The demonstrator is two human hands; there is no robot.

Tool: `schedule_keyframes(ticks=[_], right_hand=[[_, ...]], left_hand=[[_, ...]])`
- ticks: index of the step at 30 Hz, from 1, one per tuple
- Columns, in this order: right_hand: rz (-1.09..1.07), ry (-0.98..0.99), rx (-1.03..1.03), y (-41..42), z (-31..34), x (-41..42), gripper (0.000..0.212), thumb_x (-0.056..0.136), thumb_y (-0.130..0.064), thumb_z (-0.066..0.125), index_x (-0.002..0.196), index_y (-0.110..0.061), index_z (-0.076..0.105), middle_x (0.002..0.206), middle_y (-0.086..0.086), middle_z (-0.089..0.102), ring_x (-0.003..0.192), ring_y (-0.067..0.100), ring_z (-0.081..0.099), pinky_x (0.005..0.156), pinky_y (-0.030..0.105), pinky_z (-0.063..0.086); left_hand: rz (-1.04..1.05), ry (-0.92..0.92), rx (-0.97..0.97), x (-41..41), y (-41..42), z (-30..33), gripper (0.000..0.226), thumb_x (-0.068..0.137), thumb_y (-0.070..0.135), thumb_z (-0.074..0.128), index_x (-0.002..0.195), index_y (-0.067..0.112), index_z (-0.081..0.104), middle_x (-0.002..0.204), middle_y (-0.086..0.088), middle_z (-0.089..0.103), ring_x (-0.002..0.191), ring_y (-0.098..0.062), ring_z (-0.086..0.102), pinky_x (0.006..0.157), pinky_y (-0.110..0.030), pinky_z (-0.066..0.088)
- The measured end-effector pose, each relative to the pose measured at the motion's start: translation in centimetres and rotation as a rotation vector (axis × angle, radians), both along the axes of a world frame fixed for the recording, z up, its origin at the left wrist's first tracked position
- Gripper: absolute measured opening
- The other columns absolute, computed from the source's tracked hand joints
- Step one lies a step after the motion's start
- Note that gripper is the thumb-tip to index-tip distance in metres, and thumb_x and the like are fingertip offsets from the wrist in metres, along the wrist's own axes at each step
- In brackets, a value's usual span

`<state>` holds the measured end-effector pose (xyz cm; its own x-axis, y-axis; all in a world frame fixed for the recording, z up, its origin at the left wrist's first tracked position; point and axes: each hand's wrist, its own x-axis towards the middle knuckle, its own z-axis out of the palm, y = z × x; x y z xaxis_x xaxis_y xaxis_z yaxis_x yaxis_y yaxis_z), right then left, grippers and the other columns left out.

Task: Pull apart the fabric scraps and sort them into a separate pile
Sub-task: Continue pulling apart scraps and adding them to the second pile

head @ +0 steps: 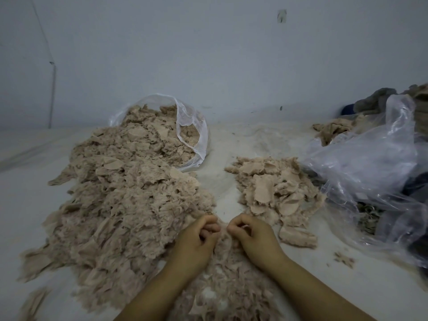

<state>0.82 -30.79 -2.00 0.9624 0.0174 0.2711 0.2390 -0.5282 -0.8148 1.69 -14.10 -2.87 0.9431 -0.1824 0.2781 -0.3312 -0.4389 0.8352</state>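
While fingers curl, left hand [199, 235] and right hand [252, 237] pinch one beige fluffy scrap [223, 235]. Large pile [129, 205] left; small pile [275, 186] right.

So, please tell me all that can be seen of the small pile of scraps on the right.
The small pile is beige, fluffy torn fabric with several flat, smoother pieces on top. It lies loose and low on the white surface, right of the big pile and apart from it by a bare strip. Its right edge meets the crumpled clear bag. One larger scrap lies at its near end, close to the right hand, which does not appear to touch it.
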Motion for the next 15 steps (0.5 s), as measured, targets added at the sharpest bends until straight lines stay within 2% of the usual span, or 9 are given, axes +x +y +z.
schedule_keyframes(ticks=[3,5,7,10,12,14,15], right_hand=[[-0.032,0.029,0.07,-0.57,0.1,-0.15,0.016,0.095,-0.011,0.054,0.08,-0.013,0.058,0.06,0.007,0.065,0.055,0.012,0.061,0.058,0.021,0.049],[-0.033,0.032,0.066,-0.54,0.02,-0.12,0.017,0.098,-0.011,0.049,0.081,-0.012,0.055,0.061,0.007,0.065,0.054,0.014,0.061,0.058,0.022,0.05],[0.005,0.046,0.158,-0.17,0.17,-0.14,0.017,0.099,-0.01,0.045,0.083,-0.011,0.052,0.06,0.005,0.064,0.053,0.014,0.062,0.056,0.023,0.051],[0.036,0.035,0.151,0.05,0.31,-0.22,0.018,0.1,-0.011,0.044,0.083,-0.014,0.05,0.07,0.0,0.064,0.067,0.017,0.066,0.066,0.029,0.056],[0.041,0.051,0.195,0.0,0.16,-0.28,0.017,0.1,-0.01,0.043,0.085,-0.012,0.049,0.089,0.001,0.066,0.083,0.017,0.067,0.076,0.035,0.058],[0.044,0.094,0.332,0.04,0.15,-0.33,0.014,0.1,-0.013,0.043,0.089,-0.006,0.049,0.1,0.009,0.067,0.09,0.024,0.066,0.079,0.04,0.058],[0.05,0.113,0.38,0.04,0.2,-0.37,0.012,0.098,-0.017,0.048,0.092,-0.006,0.05,0.101,0.012,0.066,0.091,0.028,0.065,0.079,0.039,0.057]], left_hand=[[-0.003,-0.044,0.137,0.23,0.1,-0.22,0.033,0.091,0.021,0.055,0.123,0.028,0.055,0.096,0.021,0.06,0.086,0.015,0.054,0.071,-0.001,0.04],[0.021,-0.061,0.161,0.17,0.08,-0.19,0.031,0.092,0.019,0.054,0.122,0.025,0.056,0.089,0.016,0.06,0.081,0.01,0.054,0.067,-0.002,0.04],[0.037,-0.068,0.195,0.05,0.08,-0.04,0.03,0.094,0.021,0.05,0.123,0.028,0.055,0.088,0.016,0.058,0.077,0.006,0.054,0.064,-0.005,0.041],[0.022,-0.086,0.302,-0.07,0.11,0.3,0.031,0.097,0.03,0.045,0.126,0.03,0.054,0.097,0.015,0.058,0.081,0.006,0.052,0.067,-0.008,0.041],[-0.015,-0.129,0.424,-0.08,-0.07,0.49,0.03,0.094,0.041,0.047,0.115,0.025,0.062,0.094,0.007,0.06,0.08,-0.001,0.051,0.071,-0.018,0.042],[-0.043,-0.157,0.498,-0.19,-0.2,0.58,0.031,0.09,0.047,0.051,0.09,0.019,0.065,0.081,0.004,0.054,0.071,-0.004,0.046,0.064,-0.025,0.038],[-0.059,-0.168,0.493,-0.22,-0.19,0.52,0.03,0.089,0.045,0.054,0.078,0.018,0.061,0.075,0.004,0.049,0.067,-0.005,0.043,0.06,-0.027,0.034]])
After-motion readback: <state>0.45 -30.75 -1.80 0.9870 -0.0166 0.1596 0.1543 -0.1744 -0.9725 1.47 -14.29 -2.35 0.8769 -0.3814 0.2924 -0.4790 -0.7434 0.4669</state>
